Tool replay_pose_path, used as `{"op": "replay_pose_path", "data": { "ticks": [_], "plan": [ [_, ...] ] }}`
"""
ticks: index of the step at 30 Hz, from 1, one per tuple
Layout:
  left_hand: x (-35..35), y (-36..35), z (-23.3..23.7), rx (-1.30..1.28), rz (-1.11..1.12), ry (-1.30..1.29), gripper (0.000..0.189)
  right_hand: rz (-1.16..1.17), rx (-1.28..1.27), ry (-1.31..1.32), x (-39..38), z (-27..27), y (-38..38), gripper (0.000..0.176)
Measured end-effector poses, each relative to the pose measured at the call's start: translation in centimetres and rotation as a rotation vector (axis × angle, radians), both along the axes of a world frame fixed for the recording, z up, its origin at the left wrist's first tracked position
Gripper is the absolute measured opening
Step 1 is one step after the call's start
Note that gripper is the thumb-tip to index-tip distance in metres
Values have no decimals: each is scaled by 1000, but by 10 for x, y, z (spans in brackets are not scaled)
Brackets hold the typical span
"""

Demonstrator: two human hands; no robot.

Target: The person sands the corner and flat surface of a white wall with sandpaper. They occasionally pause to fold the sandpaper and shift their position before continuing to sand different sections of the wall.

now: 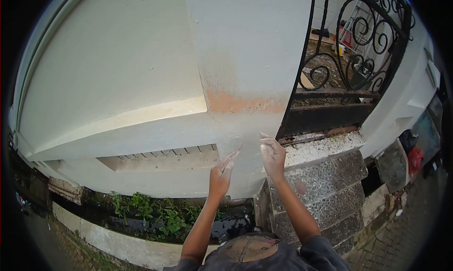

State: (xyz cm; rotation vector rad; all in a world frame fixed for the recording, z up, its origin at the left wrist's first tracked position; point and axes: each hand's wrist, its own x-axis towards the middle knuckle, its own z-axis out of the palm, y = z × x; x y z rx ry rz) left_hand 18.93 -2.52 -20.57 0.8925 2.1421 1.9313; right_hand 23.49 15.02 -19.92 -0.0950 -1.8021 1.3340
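Observation:
My left hand (pixel 222 173) is raised in front of the white wall (pixel 243 125), fingers stretched out and pointing up toward the right. White dust or paste coats its fingers. To its right, my right hand (pixel 273 154) is also lifted before the wall, its fingers apart and whitened in the same way. No tool shows in either hand. Above them runs a worn orange-brown band (pixel 243 102) where the paint is rough and flaking. A slotted recess (pixel 160 158) in the wall lies just left of my left hand.
A black wrought-iron gate (pixel 337 94) stands at right, above speckled stone steps (pixel 321 183). Below the wall runs a drain ditch with green plants (pixel 146 209) and a concrete curb (pixel 118 240). Behind the gate is a ladder (pixel 356 25). A red bag (pixel 415 160) lies far right.

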Motion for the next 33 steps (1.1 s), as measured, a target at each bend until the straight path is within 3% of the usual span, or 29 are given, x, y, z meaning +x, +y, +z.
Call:
{"op": "replay_pose_path", "data": {
  "ticks": [2,7,11,14,17,20,21,24,27,30,33],
  "plan": [
    [11,-18,10,127,6,-155,34,106,-320,-50,16,-40,-23,14],
    [37,-44,9,558,-15,-597,23,196,-639,-166,68,-53,-82,21],
    [52,-61,-5,423,-1,-553,20,200,-598,-196,96,-41,-109,33],
    [63,-75,-12,341,-8,-495,17,222,-692,-264,112,-26,-123,61],
    [68,-92,-17,280,-10,-455,14,686,-772,53,119,-16,-147,86],
    [72,-111,-15,249,0,-429,13,429,-579,-230,117,-31,-156,97],
    [73,-117,-15,252,-1,-433,13,366,-592,-279,119,-27,-162,93],
    [74,-133,-22,274,-7,-437,13,463,-961,-332,127,-25,-172,93],
    [77,-147,-30,292,-41,-454,13,376,-906,-442,136,-11,-189,83],
    [82,-160,-33,262,-43,-411,16,564,-872,-43,136,-21,-214,66],
    [85,-172,-44,225,-34,-427,18,72,-585,-243,127,-34,-232,49]
  ]
}}
